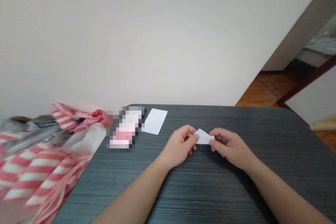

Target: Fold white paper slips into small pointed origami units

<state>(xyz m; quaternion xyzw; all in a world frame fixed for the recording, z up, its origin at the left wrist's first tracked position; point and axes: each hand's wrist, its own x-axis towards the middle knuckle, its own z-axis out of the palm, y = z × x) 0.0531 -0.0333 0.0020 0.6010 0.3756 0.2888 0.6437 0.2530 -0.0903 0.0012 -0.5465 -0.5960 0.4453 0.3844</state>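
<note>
A small piece of folded white paper [203, 137], peaked at the top and straight along the bottom, is held just over the dark table [183, 189]. My left hand [182, 145] pinches its left corner between thumb and fingers. At the right corner, my right hand [231, 146] grips it the same way. The fingertips behind the paper are partly hidden. Farther back on the left lies a flat white sheet of paper [155, 121], apart from both hands.
Beside the white sheet is a pixelated pink and dark rectangle [127, 129]. Red-and-white striped cloth [39, 171] and clear plastic are heaped left of the table. A pale wall [168, 42] rises behind; wooden floor [265, 89] shows at the right.
</note>
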